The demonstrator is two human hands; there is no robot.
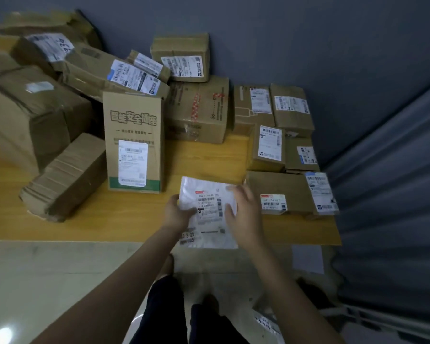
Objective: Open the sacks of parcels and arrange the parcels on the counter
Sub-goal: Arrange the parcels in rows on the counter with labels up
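Note:
A flat white plastic mailer parcel (206,197) with a printed label lies over the front edge of the wooden counter (124,219). My left hand (178,212) grips its left edge, thumb over the label. My right hand (243,214) rests on its right side with fingers spread and fairly straight. Several cardboard parcels stand on the counter: a tall box with green trim (134,142) just left of the mailer, a flat box with two labels (286,192) to its right.
More cardboard boxes (196,108) pile up against the grey wall at the back and left. A stack of flattened cardboard (67,177) lies at the left. A metal roller shutter (387,194) closes the right side. A white sack (268,321) lies on the floor by my legs.

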